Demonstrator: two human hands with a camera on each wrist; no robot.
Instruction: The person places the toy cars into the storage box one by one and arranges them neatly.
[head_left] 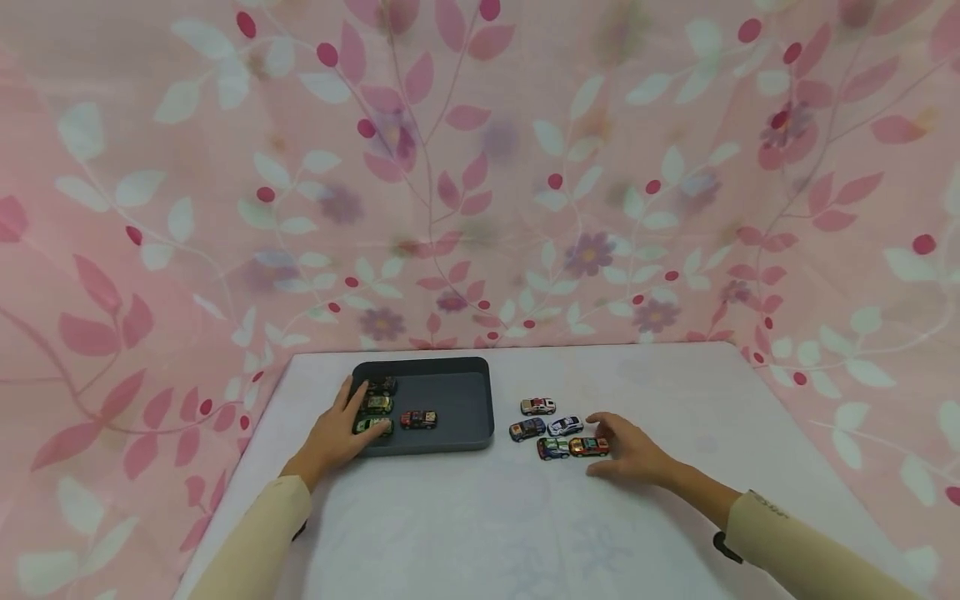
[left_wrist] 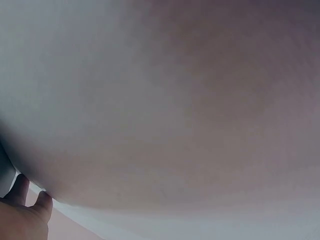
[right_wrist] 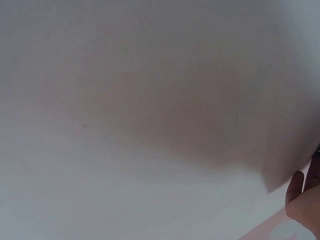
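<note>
In the head view my left hand rests at the left rim of a dark grey tray, fingers spread. Its thumb reaches over the rim beside a green toy car. A yellow-green toy car, a dark toy car and a red-and-black toy car also sit in the tray. My right hand is spread around the right end of a red-and-orange toy car, thumb apart from it; finger contact is unclear. The wrist views catch only fingertips of my left hand and right hand.
Left of my right hand lie a white-and-blue car, a dark blue car, a green-and-blue car and a white-and-red car. A white cloth covers the table; floral pink curtains surround it.
</note>
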